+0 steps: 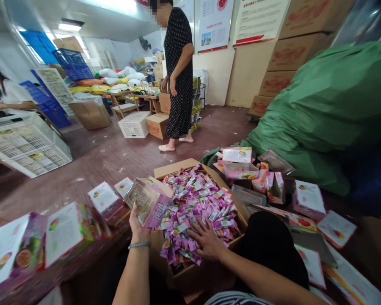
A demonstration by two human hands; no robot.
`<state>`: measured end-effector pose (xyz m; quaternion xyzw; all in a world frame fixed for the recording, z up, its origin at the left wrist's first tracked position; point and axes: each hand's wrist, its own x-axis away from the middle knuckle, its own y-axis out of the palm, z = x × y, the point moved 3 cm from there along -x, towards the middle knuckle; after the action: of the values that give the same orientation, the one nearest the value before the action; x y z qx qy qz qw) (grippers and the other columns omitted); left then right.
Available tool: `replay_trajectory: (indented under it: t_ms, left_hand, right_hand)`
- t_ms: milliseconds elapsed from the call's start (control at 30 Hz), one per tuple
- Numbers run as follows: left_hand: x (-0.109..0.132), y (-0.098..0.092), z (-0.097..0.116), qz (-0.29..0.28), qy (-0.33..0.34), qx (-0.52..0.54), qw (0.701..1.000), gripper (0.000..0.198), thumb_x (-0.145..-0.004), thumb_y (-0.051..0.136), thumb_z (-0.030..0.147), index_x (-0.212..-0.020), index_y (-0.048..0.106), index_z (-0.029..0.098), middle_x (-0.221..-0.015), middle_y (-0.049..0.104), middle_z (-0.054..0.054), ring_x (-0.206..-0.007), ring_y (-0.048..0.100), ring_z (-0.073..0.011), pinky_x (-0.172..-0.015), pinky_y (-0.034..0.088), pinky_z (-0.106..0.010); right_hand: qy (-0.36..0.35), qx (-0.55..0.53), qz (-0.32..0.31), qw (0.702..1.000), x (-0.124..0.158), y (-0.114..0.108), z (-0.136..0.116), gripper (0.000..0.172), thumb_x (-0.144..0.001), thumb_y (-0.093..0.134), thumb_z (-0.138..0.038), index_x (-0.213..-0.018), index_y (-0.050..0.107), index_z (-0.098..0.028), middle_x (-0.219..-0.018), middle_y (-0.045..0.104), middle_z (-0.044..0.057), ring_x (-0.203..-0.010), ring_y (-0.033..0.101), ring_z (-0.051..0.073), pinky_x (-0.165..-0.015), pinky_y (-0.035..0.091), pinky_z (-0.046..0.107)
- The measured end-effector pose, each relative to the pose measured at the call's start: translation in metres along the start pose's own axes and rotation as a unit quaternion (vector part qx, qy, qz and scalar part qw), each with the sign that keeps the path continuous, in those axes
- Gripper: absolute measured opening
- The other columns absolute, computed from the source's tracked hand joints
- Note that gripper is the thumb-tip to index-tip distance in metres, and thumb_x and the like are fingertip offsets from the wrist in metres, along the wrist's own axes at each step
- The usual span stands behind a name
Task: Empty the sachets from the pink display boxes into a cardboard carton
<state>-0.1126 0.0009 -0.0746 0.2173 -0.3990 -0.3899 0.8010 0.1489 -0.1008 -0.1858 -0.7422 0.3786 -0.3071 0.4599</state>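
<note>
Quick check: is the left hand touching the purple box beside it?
Touching. The head view shows the left hand gripping the purple box, thumb against its clear plastic side.

An open cardboard carton point(174, 167) sits at six o'clock, heaped with small purple-and-white packets point(211, 199) lying at every angle, a few reddish ones near its eleven o'clock rim. A purple box point(158, 212) tilts at the carton's nine o'clock edge, its clear plastic tray point(141, 197) facing seven.
</note>
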Motion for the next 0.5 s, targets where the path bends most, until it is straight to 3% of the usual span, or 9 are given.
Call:
replay_trajectory:
  t_ms: [200, 500]
  left_hand:
    - [-0.0004, -0.0026, -0.0039, -0.047, -0.028, 0.021, 0.998, 0.033, -0.094, 0.053, 0.025, -0.123, 0.065, 0.018, -0.087, 0.075, -0.005, -0.077, 0.071, -0.0211, -0.090, 0.056, -0.038]
    - [0.0063, -0.0039, -0.0054, -0.040, -0.033, 0.033, 0.998, 0.019, -0.093, 0.055, 0.027, -0.102, 0.068, 0.016, -0.087, 0.074, -0.005, -0.079, 0.071, -0.0218, -0.099, 0.052, -0.043]
  right_hand:
    - [-0.001, 0.023, 0.022, 0.999, 0.0044, 0.0021, -0.0018, 0.077, -0.085, 0.065, -0.041, -0.157, 0.037, -0.031, -0.168, 0.009, 0.005, -0.153, 0.007, 0.039, -0.118, 0.003, 0.068]
    - [0.003, 0.043, 0.020, 0.999, 0.0058, 0.0091, 0.0010, 0.078, -0.085, 0.064, -0.037, -0.157, 0.036, -0.032, -0.167, 0.014, 0.006, -0.153, 0.007, 0.038, -0.117, 0.001, 0.069]
